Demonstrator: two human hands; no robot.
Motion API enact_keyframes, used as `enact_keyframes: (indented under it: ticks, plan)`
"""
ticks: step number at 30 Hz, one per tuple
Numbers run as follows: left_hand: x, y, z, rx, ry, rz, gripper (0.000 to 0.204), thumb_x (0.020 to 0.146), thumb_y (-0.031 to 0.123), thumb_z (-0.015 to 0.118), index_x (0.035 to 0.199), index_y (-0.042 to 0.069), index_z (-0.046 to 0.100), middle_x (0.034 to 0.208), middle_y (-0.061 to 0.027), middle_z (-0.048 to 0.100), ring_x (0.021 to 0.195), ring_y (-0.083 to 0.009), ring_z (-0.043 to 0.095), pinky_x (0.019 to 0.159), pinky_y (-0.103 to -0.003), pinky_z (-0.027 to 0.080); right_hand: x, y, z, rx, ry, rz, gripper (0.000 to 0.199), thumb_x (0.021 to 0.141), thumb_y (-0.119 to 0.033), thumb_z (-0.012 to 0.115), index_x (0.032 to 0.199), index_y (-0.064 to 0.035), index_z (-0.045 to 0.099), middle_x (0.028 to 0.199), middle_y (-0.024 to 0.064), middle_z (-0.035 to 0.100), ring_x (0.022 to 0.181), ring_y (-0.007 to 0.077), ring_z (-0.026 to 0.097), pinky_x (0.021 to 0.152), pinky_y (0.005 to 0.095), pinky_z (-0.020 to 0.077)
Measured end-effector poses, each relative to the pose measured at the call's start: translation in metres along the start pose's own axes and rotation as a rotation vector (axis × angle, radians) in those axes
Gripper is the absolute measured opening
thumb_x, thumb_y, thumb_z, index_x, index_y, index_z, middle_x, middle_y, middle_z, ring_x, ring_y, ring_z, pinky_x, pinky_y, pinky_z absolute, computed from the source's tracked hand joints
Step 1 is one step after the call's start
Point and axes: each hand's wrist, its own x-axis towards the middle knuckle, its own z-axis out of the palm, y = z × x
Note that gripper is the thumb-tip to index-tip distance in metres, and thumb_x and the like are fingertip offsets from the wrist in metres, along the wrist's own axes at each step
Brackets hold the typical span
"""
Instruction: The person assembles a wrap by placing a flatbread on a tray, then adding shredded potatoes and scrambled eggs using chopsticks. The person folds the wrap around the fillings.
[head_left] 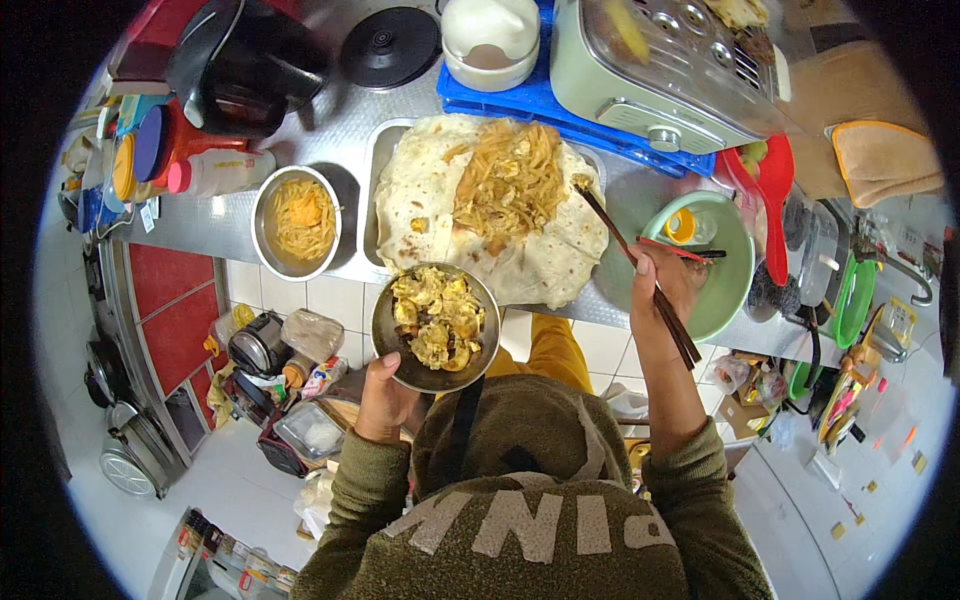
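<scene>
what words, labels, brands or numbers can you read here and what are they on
Green sweatshirt: large pale letters across the front, clear, but I won't copy out wording or brands.
White bottle with a pink cap: small coloured print, too small to read.
Red-and-white packet at lower left: print too small and blurred.
I can make out no other wording with confidence.

Smooth mtl bowl [440, 380], wd chopsticks [676, 333]

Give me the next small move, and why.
Probably swing the chopsticks in the right hand to the metal bowl: their tips are at the right side of the flatbread, while the bowl, in the left hand, is heaped with what looks like egg.
</scene>
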Motion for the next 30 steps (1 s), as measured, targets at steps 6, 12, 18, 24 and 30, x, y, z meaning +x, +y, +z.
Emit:
enact_keyframes:
  ticks: [6, 12, 18, 24, 30]
  plan:
    - [-0.002, -0.006, -0.015, -0.045, 0.001, 0.022, 0.079, 0.080, 0.036, 0.065, 0.146, 0.003, 0.037, 0.144, -0.0140, 0.049, 0.130, -0.0307, 0.050, 0.110, -0.046, 0.040, -0.006, -0.018, 0.001, 0.060, -0.027, -0.100, 0.022, 0.096, -0.021, 0.055, 0.092, -0.0019, 0.066, 0.090, 0.0127, 0.071, 0.081, 0.0275, 0.068, 0.075, 0.0365, 0.0527]
    - [-0.007, -0.003, -0.019, -0.054, 0.010, 0.038, 0.076, 0.081, 0.035, 0.064, 0.145, 0.003, 0.039, 0.143, -0.0141, 0.050, 0.129, -0.0305, 0.051, 0.110, -0.045, 0.040, -0.006, -0.023, 0.010, 0.135, -0.016, -0.091, 0.017, 0.094, -0.015, 0.059, 0.093, -0.0003, 0.067, 0.089, 0.0159, 0.070, 0.081, 0.0296, 0.068, 0.075, 0.0362, 0.0538]
    - [-0.008, -0.003, -0.024, -0.130, -0.027, 0.043, 0.072, 0.082, 0.030, 0.064, 0.143, -0.001, 0.041, 0.143, -0.0141, 0.050, 0.131, -0.0295, 0.049, 0.112, -0.045, 0.037, 0.002, -0.021, 0.019, 0.048, -0.010, -0.084, 0.012, 0.092, -0.011, 0.062, 0.095, -0.0004, 0.067, 0.091, 0.0152, 0.069, 0.082, 0.0299, 0.067, 0.074, 0.0360, 0.0530]
    - [-0.010, -0.003, -0.023, -0.105, -0.028, 0.049, 0.073, 0.083, 0.031, 0.064, 0.143, -0.001, 0.040, 0.143, -0.0145, 0.049, 0.131, -0.0294, 0.048, 0.112, -0.045, 0.037, 0.010, -0.026, 0.024, 0.081, -0.046, -0.018, 0.013, 0.091, -0.012, 0.063, 0.094, -0.0006, 0.068, 0.092, 0.0154, 0.068, 0.084, 0.0306, 0.066, 0.075, 0.0365, 0.0522]
    - [-0.010, -0.002, -0.022, -0.098, -0.046, 0.053, 0.072, 0.083, 0.032, 0.063, 0.143, -0.001, 0.040, 0.142, -0.0148, 0.050, 0.131, -0.0288, 0.049, 0.112, -0.045, 0.037, 0.002, -0.023, 0.007, -0.021, 0.034, 0.027, 0.021, 0.096, -0.018, 0.058, 0.093, 0.0011, 0.067, 0.089, 0.0169, 0.068, 0.083, 0.0321, 0.066, 0.078, 0.0390, 0.0518]
